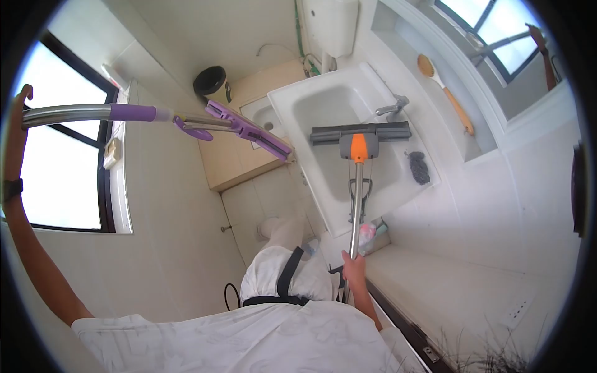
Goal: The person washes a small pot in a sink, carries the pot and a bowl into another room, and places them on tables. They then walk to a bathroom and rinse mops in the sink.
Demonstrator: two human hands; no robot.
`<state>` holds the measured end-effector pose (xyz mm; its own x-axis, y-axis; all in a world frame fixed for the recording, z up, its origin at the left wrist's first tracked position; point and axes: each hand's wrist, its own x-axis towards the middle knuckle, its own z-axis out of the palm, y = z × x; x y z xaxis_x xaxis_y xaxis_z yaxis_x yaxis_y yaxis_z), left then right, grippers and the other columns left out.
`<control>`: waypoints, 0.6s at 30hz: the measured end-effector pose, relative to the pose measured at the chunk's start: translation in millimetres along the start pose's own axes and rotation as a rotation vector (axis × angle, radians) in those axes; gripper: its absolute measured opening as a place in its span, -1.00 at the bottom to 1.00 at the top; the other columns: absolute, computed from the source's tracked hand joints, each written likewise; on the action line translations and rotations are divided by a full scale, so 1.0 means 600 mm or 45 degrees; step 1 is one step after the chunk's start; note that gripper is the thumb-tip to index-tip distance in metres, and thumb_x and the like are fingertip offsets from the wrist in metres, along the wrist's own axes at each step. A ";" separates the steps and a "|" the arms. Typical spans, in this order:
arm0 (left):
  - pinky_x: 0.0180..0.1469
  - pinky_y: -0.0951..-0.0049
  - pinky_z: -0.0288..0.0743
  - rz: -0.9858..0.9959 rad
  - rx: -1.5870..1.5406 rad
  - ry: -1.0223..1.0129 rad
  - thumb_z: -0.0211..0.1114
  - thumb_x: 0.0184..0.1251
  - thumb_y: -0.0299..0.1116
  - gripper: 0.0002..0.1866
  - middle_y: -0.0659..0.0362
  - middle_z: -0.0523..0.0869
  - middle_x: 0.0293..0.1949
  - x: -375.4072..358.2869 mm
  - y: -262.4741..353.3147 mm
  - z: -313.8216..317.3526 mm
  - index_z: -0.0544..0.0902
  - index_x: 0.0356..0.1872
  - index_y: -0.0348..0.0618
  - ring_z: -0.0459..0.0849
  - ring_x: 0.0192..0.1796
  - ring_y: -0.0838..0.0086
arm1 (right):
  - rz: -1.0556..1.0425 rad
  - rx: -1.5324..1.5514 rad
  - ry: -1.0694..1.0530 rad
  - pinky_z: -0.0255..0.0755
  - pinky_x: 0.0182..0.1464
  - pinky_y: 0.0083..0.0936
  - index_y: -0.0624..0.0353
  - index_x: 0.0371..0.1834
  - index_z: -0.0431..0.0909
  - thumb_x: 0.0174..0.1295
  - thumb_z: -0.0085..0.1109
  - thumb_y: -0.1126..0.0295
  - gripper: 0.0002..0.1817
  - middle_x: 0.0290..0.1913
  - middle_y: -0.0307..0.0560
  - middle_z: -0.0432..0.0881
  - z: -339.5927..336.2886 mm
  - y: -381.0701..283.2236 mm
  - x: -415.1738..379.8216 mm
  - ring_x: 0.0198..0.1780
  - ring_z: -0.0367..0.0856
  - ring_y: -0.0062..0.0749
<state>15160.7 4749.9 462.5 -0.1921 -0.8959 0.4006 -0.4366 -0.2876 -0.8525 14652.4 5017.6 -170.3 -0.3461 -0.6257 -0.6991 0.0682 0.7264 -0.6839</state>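
At the far left edge, my left hand [18, 112] is closed round the steel handle of a purple mop [249, 132], whose head hangs over the beige step near the sink. My right hand [354, 268] grips the steel pole of a gray and orange mop [359, 146]. That mop's gray head lies across the white sink [298, 149], below the faucet [393, 108]. A dark scouring pad [418, 168] rests on the sink's right ledge.
A black bin [210, 81] stands by the beige step [230, 168]. A wooden-handled brush [459, 109] lies on the shelf under the mirror. The window [68, 161] is at left. Bottles [368, 231] stand below the sink; a white cistern [333, 25] hangs above.
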 end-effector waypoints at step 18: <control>-0.03 0.13 0.46 0.350 -0.414 0.779 0.08 0.13 -0.84 -0.64 -0.01 0.67 -0.32 0.348 0.331 -0.160 0.49 -0.12 -0.17 0.65 -0.13 0.09 | 0.158 -0.728 0.933 0.48 -0.27 0.04 0.18 -0.23 0.58 0.20 0.28 -0.08 -0.52 -0.47 0.17 0.64 -0.020 0.017 -0.275 -0.35 0.65 0.22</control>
<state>14949.4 4538.6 409.2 -0.7455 -0.5451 0.3835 -0.5218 0.1195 -0.8447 14698.7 5131.5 -59.5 -0.8836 -0.3406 -0.3214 -0.2590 0.9272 -0.2705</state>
